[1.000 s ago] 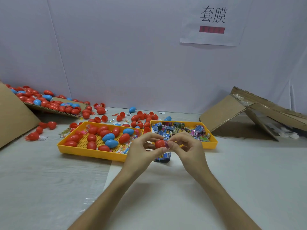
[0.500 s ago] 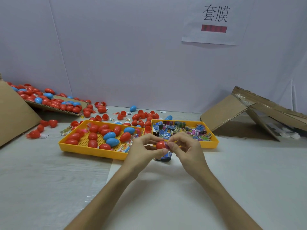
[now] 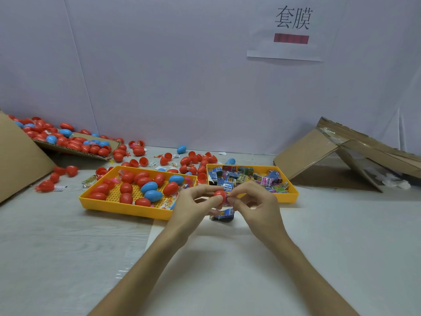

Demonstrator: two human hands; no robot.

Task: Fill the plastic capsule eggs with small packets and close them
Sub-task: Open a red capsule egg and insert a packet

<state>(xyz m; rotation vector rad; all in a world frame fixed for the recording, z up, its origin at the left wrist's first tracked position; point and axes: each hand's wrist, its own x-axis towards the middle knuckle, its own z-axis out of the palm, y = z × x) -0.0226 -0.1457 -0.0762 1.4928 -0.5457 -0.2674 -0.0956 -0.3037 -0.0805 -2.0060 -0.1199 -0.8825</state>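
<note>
- A red capsule half (image 3: 220,195) is held just above the table near the middle of the view. It is glossy, smooth and dome-shaped, with its open rim turned toward three o'clock.
- The left hand (image 3: 193,204) is clamped on the shell, with thumb and forefinger curled round the dome.
- The right hand (image 3: 255,206) is pinched together at the rim, at three o'clock of the shell, on a pink packet (image 3: 228,200). Only a sliver of that packet is seen.
- A blue packet (image 3: 224,214) lies on the table at six o'clock of the shell, on top of something dark.
- At ten o'clock of the hands, a yellow tray (image 3: 127,207) is loosely filled with closed eggs (image 3: 149,187), red and blue.
- At one o'clock, a second yellow tray (image 3: 289,197) is heaped with printed packets (image 3: 248,176).
- Loose red shells (image 3: 185,160) are scattered at twelve o'clock, behind both trays.
</note>
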